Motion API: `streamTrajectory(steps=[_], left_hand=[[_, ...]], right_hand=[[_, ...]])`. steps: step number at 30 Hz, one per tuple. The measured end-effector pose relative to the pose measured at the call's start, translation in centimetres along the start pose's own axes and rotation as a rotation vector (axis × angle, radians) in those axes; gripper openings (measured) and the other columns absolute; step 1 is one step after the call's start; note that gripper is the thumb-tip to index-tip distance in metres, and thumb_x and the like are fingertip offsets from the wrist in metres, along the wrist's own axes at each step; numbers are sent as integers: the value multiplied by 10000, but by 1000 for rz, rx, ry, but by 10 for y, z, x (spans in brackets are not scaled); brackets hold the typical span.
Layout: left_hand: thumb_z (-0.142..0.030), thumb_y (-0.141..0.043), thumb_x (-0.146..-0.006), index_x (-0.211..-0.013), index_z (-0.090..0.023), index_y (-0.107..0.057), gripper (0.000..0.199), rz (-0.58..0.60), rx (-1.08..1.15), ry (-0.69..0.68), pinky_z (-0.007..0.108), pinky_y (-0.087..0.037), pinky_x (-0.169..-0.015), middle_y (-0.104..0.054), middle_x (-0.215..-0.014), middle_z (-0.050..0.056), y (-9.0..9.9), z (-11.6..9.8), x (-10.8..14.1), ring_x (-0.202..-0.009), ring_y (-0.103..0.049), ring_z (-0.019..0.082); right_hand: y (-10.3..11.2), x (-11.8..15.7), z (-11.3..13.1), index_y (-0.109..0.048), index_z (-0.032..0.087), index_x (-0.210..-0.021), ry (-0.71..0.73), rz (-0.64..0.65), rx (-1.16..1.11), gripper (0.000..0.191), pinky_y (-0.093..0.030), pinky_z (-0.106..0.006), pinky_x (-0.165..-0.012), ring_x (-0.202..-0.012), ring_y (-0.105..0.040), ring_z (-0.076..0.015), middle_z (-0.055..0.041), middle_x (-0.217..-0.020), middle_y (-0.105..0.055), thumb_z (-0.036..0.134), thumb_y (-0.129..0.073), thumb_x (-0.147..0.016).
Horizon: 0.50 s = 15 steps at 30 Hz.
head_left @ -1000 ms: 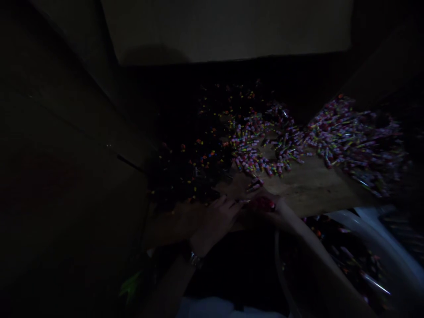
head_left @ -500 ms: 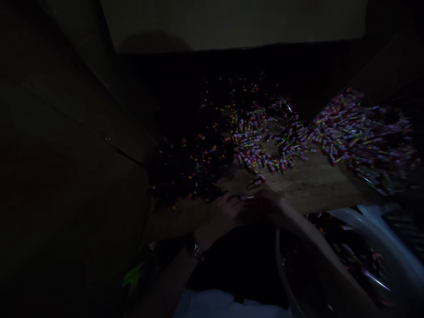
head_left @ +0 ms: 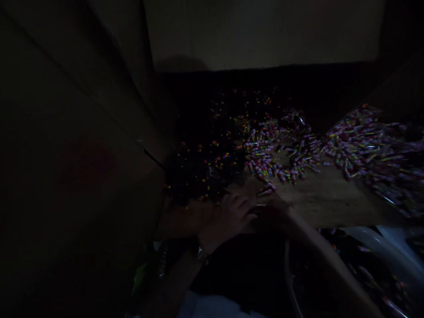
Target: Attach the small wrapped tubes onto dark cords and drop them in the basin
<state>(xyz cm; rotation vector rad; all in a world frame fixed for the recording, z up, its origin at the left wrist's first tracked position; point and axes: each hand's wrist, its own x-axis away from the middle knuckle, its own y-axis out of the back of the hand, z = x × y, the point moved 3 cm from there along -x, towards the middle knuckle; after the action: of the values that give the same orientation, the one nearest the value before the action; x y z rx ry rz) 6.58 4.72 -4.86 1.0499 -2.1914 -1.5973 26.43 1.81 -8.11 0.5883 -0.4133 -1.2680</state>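
At lower right, some pieces (head_left: 364,248) are lying in the tub (head_left: 394,256); at lower centre, the left hand (head_left: 234,211) and right hand (head_left: 281,208) are curling near a slim piece (head_left: 261,205), too dark to tell either grip. Beyond, heaps (head_left: 357,143) are lying loose on the board (head_left: 318,201), centre to right. Since half a second ago, everything is sitting lower and further right.

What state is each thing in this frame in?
Left hand: fingers bent, grip unclear
Right hand: beside the left, too dark to read
Small pinkish pieces: loose, scattered and heaped
Wooden board: partly covered
Pale container: pieces inside
Shiny wristband: worn, left wrist
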Motion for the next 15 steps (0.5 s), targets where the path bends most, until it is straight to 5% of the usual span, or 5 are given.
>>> streamTrajectory(steps=[3,6,8,13,15], left_hand=[[-224,-549,-854,-1288,-226,-469,441,-8,-83,111,508,-299,-1041,-540,-1300,40,23,30,-1,-1216,-407,257],[-154,-595,-790,-1144,-247,-589,366,111,-135,78,622,-158,-1078,-608,-1217,10,27,57,-1,-1236,-406,288],[-151,-581,-805,-1059,-239,-630,272,92,-147,44,600,-171,-1091,-656,-1118,5,27,66,0,-1192,-460,263],[-104,-436,-893,-1050,-176,-615,249,-221,-175,-32,451,-324,-1073,-671,-1007,38,34,45,4,-1058,-558,181],[-88,-394,-907,-1132,-169,-569,296,-260,-189,-42,387,-394,-1018,-650,-1046,54,31,27,6,-1026,-573,162]], right_hand=[[7,2,-3,-655,199,-885,-51,-2,27,182,-502,-297,-613,-712,-642,-210,-62,-796,-693,331,-574,-787],[16,2,-6,-639,183,-852,-149,-83,149,168,-487,-281,-582,-670,-634,-195,-68,-785,-685,305,-556,-771],[21,2,0,-633,177,-830,-134,-163,205,149,-490,-282,-619,-718,-636,-198,-86,-842,-672,270,-562,-739],[23,0,20,-634,185,-915,-242,-282,19,263,-503,-280,-591,-663,-646,-194,-66,-781,-695,385,-596,-748],[20,-2,25,-637,191,-900,-285,-275,-93,288,-511,-280,-575,-642,-652,-196,-60,-754,-707,432,-620,-743]])
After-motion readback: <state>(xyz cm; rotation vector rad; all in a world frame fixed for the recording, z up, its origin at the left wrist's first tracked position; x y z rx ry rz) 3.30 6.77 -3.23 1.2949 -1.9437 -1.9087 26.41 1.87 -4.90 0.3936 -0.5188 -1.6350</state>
